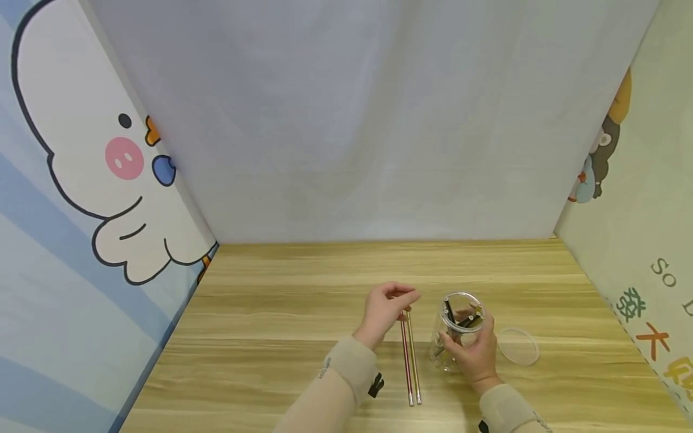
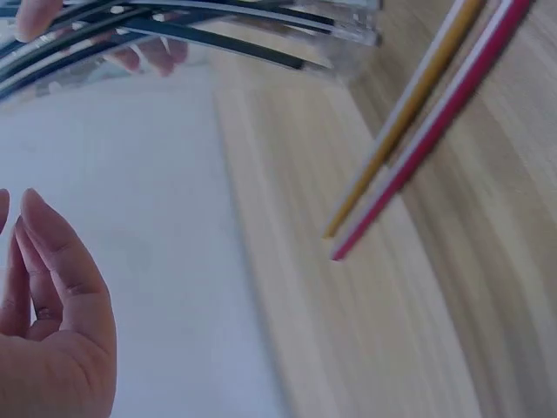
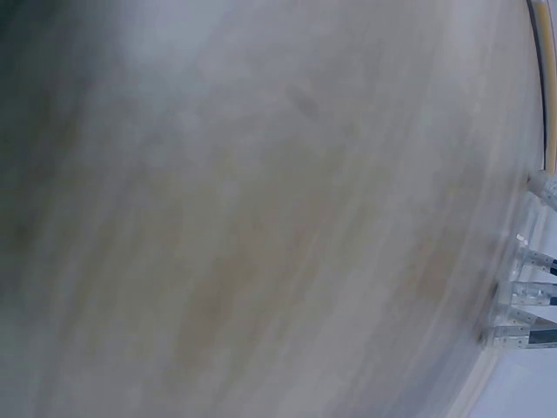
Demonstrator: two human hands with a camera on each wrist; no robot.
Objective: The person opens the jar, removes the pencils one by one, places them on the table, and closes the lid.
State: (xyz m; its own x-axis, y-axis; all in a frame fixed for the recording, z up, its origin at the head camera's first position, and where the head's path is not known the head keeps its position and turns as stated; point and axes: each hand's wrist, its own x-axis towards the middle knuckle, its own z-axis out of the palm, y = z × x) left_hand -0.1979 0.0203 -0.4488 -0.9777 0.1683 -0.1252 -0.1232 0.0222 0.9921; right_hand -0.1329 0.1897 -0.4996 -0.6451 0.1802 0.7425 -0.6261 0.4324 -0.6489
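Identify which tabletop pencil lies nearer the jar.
The yellow pencil, on the right in the head view; the red pencil lies to its left, farther from the jar.

Cream sleeves (image 1: 316,404) end in cream cuffs (image 1: 354,361) with black fittings (image 1: 376,385).

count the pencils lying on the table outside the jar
2. A red pencil and, close on its right in the head view, a yellow pencil, both left of the jar. I see no others outside it.
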